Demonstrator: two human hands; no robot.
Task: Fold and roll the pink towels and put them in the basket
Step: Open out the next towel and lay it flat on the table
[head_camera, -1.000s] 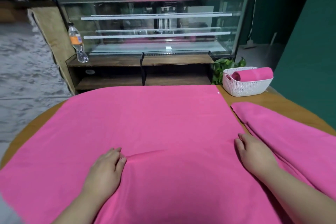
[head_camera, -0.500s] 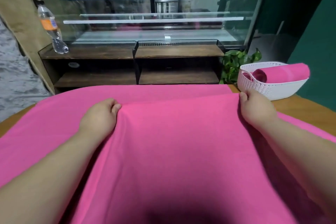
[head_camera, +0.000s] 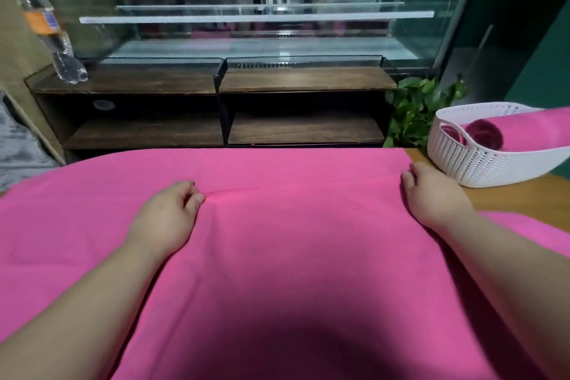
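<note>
A: Biggest thing first?

B: Large pink cloth towel (head_camera: 277,271), spread beneath both hands and draped over most of the round wooden table (head_camera: 521,197). Near part doubled over toward the far edge, its carried edge running from hand to hand.

A: Beyond the right hand?

B: White perforated plastic basket (head_camera: 475,163), just past the knuckles and off to the outer side, not touching. Already holding one rolled pink towel (head_camera: 530,129). Another stretch of pink cloth (head_camera: 552,228) outside the right wrist, only partly in view.

A: And the hands?

B: Left hand (head_camera: 166,216) curled, pinching the carried edge between thumb and fingers. Right hand (head_camera: 431,194) curled round the same edge at its corner. Underside of that grip hidden, so no telling how much cloth taken.

A: Likely trouble?

B: Probably a skewed fold. With the left hand well inboard of the cloth's left side, that end free to lag or sag. Possibly a trapped ridge too, given the faint crease between the hands. Maybe a nudged basket, if dragging further right. Best flattened before rolling; otherwise, a lopsided roll.
</note>
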